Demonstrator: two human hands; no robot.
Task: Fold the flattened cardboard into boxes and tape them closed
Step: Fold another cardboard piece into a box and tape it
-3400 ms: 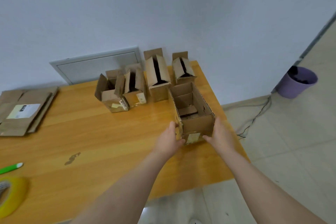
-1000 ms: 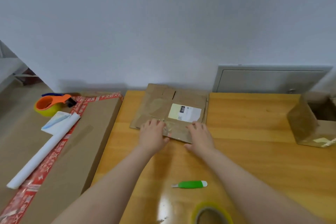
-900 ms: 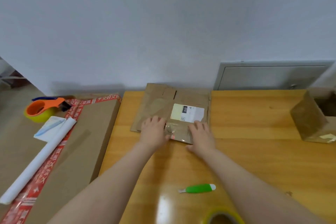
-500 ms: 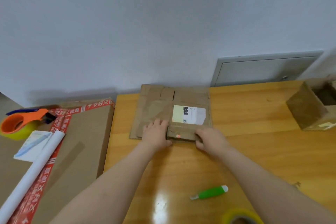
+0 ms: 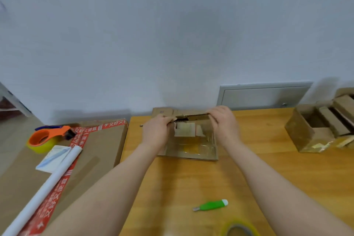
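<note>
Pinching cardboard [image 5: 191, 149] by its top edge with left grip [image 5: 156, 132] and right grip [image 5: 223, 120], fingers curled. Held upright over desk [image 5: 268, 168], cutter [image 5: 211, 205] nearby.

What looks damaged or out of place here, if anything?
The cardboard sheet held by the left hand and right hand looks worn: a ragged tear along its raised edge, old tape and label scraps on its face. The green knife lies on the table, its metal tip seemingly exposed.
</note>
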